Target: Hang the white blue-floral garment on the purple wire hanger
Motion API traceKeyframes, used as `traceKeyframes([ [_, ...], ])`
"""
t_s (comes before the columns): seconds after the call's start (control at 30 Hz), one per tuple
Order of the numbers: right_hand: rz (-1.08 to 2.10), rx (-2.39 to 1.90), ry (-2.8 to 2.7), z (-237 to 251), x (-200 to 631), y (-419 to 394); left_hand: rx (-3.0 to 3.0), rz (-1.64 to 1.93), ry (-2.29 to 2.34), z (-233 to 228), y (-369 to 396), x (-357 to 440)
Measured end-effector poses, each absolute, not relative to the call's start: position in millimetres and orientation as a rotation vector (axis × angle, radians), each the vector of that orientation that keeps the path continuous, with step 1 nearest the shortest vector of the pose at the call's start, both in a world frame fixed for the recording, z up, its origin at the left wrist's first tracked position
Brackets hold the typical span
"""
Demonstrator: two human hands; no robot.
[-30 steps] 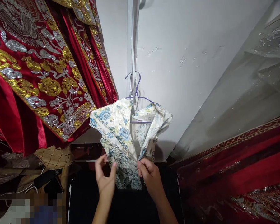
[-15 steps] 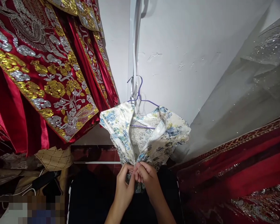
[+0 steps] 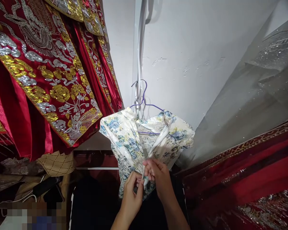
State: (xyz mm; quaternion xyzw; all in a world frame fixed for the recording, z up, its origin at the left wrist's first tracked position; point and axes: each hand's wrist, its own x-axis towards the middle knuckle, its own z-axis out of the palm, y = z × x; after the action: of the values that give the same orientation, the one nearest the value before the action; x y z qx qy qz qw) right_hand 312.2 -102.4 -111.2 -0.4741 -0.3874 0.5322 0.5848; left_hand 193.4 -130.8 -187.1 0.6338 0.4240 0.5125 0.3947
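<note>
A white garment with blue and yellow flowers (image 3: 127, 140) hangs open on a purple wire hanger (image 3: 144, 99) against a white wall. My left hand (image 3: 132, 195) pinches the left edge of its open front low down. My right hand (image 3: 159, 179) grips the right edge just beside it, fingers curled on the cloth. Both hands meet at the bottom of the opening.
Red robes with gold and silver embroidery (image 3: 45, 73) hang at the left. A clear plastic cover (image 3: 252, 92) over red cloth (image 3: 242, 179) fills the right. A white strap (image 3: 139, 48) runs down the wall. A tan quilted piece (image 3: 56, 163) lies low at the left.
My hands came together from apart, drawing the two front edges of the flowered garment closed. The right shoulder of the garment spread out wider over the hanger.
</note>
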Motion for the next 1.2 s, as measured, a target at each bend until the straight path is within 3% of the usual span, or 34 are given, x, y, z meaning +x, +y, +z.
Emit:
traceKeyframes([
  [0.63,0.993,-0.889,-1.110,-4,331,-39,1.920,1.030,0.940,-205,-123,199],
  [0.9,0.978,-0.886,-1.159,22,334,-20,1.847,1.100,0.974,-213,-139,214],
  [1.03,0.923,-0.884,-1.293,27,334,-25,1.812,1.206,0.986,-173,-110,203],
  [1.2,0.886,-0.946,-1.330,15,324,-51,1.937,1.642,1.067,-55,-46,179],
])
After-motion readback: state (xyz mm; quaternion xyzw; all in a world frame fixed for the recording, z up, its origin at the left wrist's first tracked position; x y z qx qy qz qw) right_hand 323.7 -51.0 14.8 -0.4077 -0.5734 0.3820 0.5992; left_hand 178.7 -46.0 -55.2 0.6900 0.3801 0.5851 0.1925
